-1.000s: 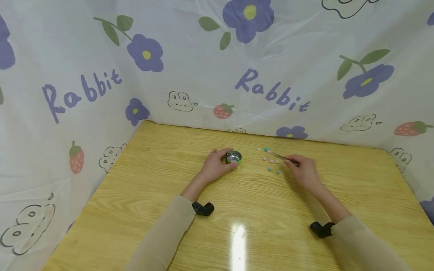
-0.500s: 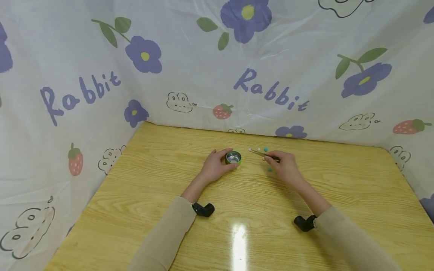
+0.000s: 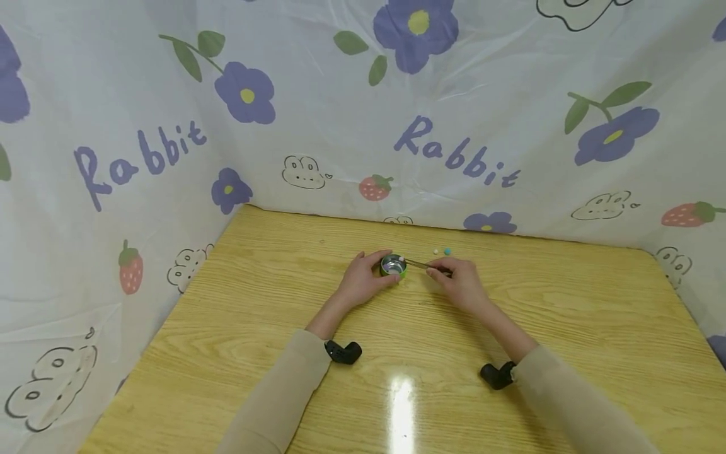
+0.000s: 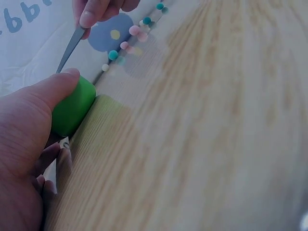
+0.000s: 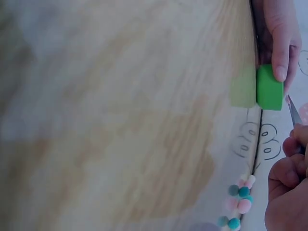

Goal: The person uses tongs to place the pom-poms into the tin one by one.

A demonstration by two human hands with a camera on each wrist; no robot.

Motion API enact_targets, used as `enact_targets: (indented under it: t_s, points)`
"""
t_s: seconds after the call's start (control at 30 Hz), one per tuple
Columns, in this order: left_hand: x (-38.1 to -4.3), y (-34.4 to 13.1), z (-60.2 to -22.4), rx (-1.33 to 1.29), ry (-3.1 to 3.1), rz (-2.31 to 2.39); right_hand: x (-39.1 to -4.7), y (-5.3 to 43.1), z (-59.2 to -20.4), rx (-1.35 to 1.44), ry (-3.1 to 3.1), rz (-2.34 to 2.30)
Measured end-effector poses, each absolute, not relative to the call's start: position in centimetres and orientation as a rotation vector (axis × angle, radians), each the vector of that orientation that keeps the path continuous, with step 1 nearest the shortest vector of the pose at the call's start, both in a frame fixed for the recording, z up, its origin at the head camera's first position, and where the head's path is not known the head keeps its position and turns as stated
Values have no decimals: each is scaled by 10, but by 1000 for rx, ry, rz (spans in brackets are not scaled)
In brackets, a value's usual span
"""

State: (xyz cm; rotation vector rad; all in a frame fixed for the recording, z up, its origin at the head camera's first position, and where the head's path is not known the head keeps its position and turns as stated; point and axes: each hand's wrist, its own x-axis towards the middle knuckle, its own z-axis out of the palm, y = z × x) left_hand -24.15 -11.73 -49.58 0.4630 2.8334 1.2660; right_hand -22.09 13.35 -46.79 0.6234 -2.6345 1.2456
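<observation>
On the table [image 3: 255, 271]: one green cup [image 5: 270, 91], gripped by my left hand [image 3: 360, 280]. Tweezers [image 3: 418, 263], pinched in my right hand [image 3: 462, 284]. Pale ball [image 3: 401, 259] at their tip, now shifted to cup's rim.

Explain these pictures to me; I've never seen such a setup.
There is no robot, just a person working bare-handed. The wide picture comes from a camera worn on the head; the other two come from small black cameras, one worn on each wrist. On the wood-grain tabletop lie small round white, pink and teal balls. The left hand grips a round green container with a shiny metallic inside. The right hand holds thin, grey, metallic tweezers, with a small pale ball at their tips, by the container's rim.
</observation>
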Motion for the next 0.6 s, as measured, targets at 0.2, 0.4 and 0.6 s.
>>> enact_targets:
  t_s: [0.2, 0.4, 0.6]
  points:
    - [-241, -117, -495, 461, 2820, 1290, -220, 131, -472, 632, -2648, 1238]
    - [-241, -117, -495, 479, 2820, 1285, -220, 129, -472, 631, -2657, 1243]
    - [-242, -117, -495, 487, 2828, 1274, -221, 129, -471, 620, -2674, 1249]
